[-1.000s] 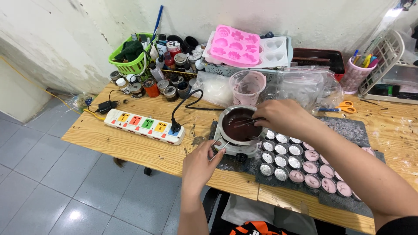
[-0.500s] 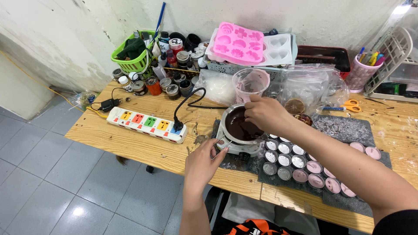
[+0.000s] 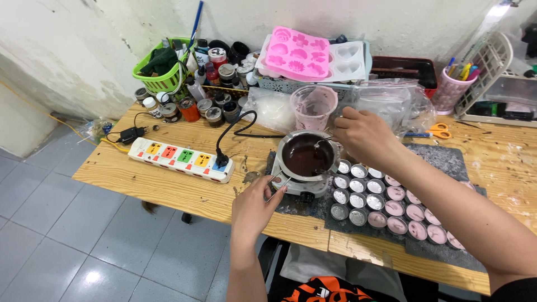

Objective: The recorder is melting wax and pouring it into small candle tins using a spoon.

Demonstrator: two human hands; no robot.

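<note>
A small metal pot (image 3: 305, 155) of dark brown liquid sits on a white heater at the table's front. My left hand (image 3: 254, 205) grips the pot's thin metal handle (image 3: 278, 188) at its near side. My right hand (image 3: 364, 136) is over the pot's right rim, pinching a small spoon (image 3: 323, 142) whose tip dips toward the liquid. Rows of little round metal cups (image 3: 358, 186) stand on a dark mat (image 3: 442, 162) to the right; several hold pink filling, the ones nearest the pot look unfilled.
A white power strip (image 3: 180, 160) with coloured switches lies left of the pot, a black cable plugged in. Behind stand a pink measuring cup (image 3: 313, 106), plastic bags, jars, a green basket (image 3: 160, 71), pink and white moulds (image 3: 296, 54), and a pen cup (image 3: 451, 89).
My right hand has shifted from the pot's near right side back to its far right rim. My left hand stays on the handle. The camera view moved closer.
</note>
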